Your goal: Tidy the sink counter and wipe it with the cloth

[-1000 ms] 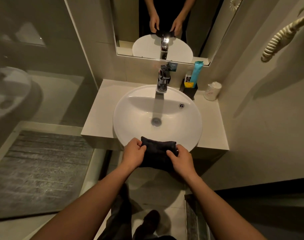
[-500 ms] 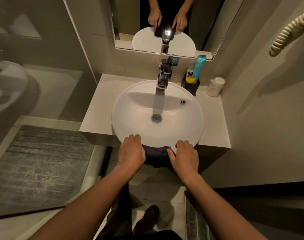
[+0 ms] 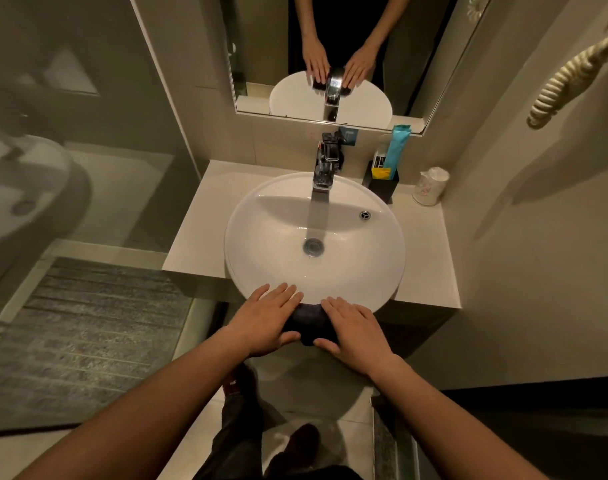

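Observation:
A dark folded cloth (image 3: pixel 307 322) is draped over the front rim of the round white basin (image 3: pixel 247 209), set in the beige counter (image 3: pixel 198 230). My left hand (image 3: pixel 264 320) lies flat on the cloth's left end and my right hand (image 3: pixel 356 332) on its right end, fingers stretched forward onto the rim, thumbs curled under the hanging part. Only the cloth's middle shows between the hands.
A chrome faucet (image 3: pixel 325 168) stands behind the basin. At the back right are a black holder (image 3: pixel 382 183) with a teal tube (image 3: pixel 398 145) and a wrapped white cup (image 3: pixel 429 187). A glass partition (image 3: pixel 88 133) bounds the left, a wall the right.
The cloth went from bunched in my fingers above the rim to lying over the rim. Both hands flattened on it, fingers spread forward. The view shifted slightly.

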{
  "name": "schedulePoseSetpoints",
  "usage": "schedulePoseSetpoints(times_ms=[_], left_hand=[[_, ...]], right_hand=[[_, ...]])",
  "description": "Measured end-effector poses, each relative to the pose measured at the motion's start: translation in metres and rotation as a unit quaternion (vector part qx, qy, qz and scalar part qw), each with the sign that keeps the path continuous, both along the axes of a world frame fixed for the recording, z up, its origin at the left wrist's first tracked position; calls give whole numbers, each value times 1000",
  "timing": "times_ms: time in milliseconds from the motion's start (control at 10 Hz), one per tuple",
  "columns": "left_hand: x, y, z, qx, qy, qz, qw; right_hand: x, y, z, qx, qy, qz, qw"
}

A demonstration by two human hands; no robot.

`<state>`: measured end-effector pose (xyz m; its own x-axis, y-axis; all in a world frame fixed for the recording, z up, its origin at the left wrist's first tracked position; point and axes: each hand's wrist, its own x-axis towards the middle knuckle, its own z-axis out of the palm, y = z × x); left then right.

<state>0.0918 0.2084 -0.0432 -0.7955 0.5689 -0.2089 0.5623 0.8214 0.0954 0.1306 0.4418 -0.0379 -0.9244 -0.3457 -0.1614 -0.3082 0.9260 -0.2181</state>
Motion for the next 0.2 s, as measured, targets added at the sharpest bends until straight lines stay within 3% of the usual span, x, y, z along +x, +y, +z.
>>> schedulePoseSetpoints(times_ms=[200], left_hand=[[-14,0,73,56,98,92,989]], right_hand=[[-28,-1,48,-11,66,-73,995]])
